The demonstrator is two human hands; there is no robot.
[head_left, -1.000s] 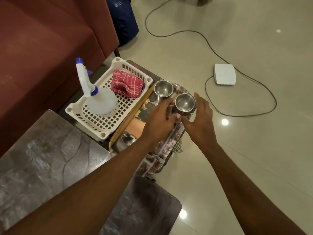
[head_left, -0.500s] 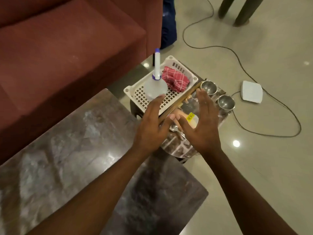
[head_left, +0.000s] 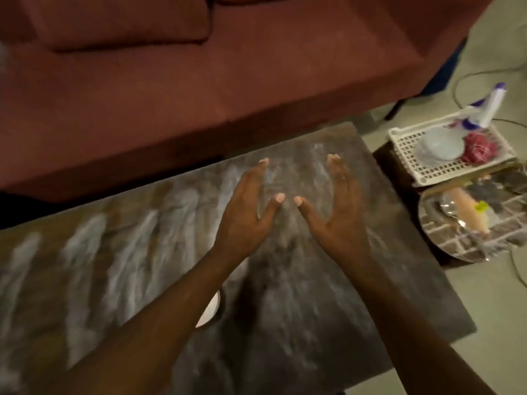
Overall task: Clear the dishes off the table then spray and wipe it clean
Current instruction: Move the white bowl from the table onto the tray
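L hand (head_left: 245, 220) + R hand (head_left: 339, 220) over counter (head_left: 114, 266), fingers spread, holding nothing. One white dish (head_left: 210, 310) on counter, partly under L forearm. spray bottle (head_left: 440, 143) + red cloth (head_left: 479, 151) in basket (head_left: 422, 172), right of counter.

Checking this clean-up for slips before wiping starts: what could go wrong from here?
1. A white dish lies on the table, partly hidden under the left forearm; a careless sweep of that arm could knock it off.
2. The spray bottle stands in the basket right beside the loaded steel tray; a hasty reach for it might jolt the tray.
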